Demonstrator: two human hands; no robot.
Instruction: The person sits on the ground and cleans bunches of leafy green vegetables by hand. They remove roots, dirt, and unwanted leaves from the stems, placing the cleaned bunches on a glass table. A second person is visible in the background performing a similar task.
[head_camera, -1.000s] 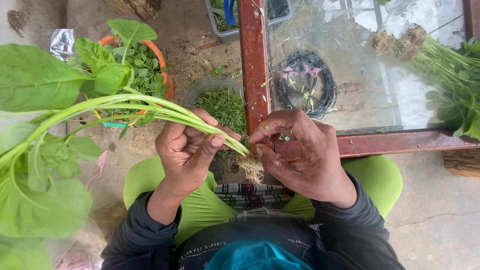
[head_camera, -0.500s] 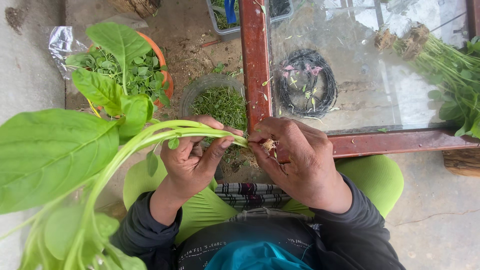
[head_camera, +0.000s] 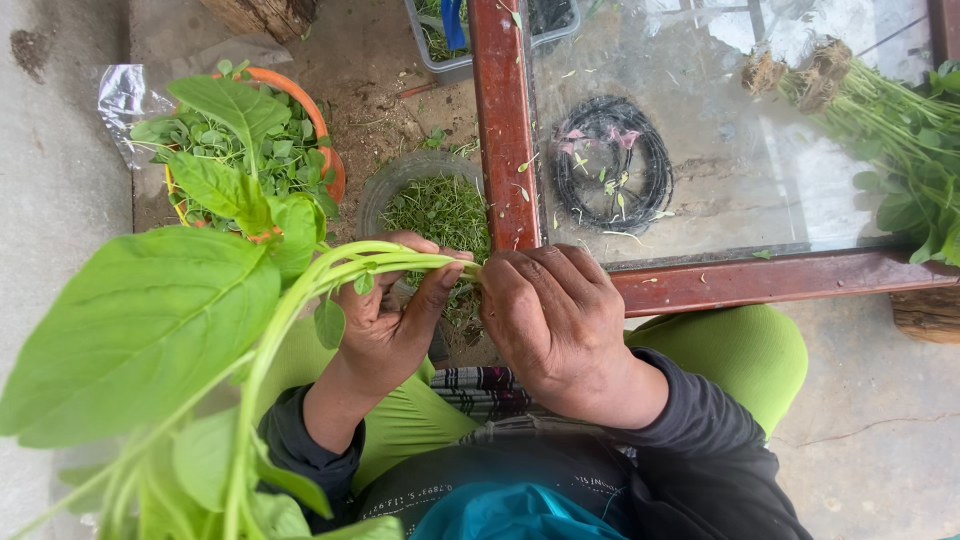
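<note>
My left hand (head_camera: 388, 312) grips a bunch of leafy green stalks (head_camera: 330, 275) near their cut ends; the big leaves (head_camera: 130, 330) fan out to the lower left, close to the camera. Beside it, my right hand (head_camera: 552, 312) is curled over the stalk ends, fingers closed on them. Whatever is pinched between the fingers is hidden. Both hands hover over my lap, above a clear container of green trimmings (head_camera: 440, 205) on the ground.
An orange basket of picked leaves (head_camera: 262, 140) stands at upper left. A glass-topped table with a red wooden frame (head_camera: 505, 120) fills the right; more rooted greens (head_camera: 880, 120) lie on it. A black coil (head_camera: 610, 165) shows beneath the glass.
The bunch has swung down and toward the camera, its leaves now filling the lower left. My right hand has closed over the stalk ends; the roots seen a second ago are out of sight.
</note>
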